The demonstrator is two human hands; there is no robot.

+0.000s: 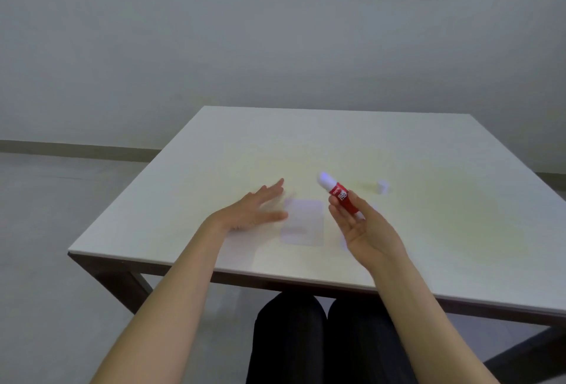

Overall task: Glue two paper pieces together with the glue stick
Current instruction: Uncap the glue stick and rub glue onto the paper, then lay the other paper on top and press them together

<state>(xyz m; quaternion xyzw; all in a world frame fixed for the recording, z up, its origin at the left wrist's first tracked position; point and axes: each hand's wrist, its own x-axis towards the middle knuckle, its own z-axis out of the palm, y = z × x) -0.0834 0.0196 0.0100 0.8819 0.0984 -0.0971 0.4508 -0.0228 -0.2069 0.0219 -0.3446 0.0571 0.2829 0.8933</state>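
My right hand (364, 224) pinches the light, rigid glue stick (338, 192) by its red barrel, white end raised. My left hand (254, 210) hovers with fingers spread beside the flimsy paper piece (303, 224), lying flat near the table's (214, 138) front edge; I'd pin it down.

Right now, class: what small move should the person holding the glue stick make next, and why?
Probably lower the glue stick, held in the right hand, onto the paper piece lying between the hands. Its white tip shows and the cap stands apart on the table; the left hand could steady the sheet.
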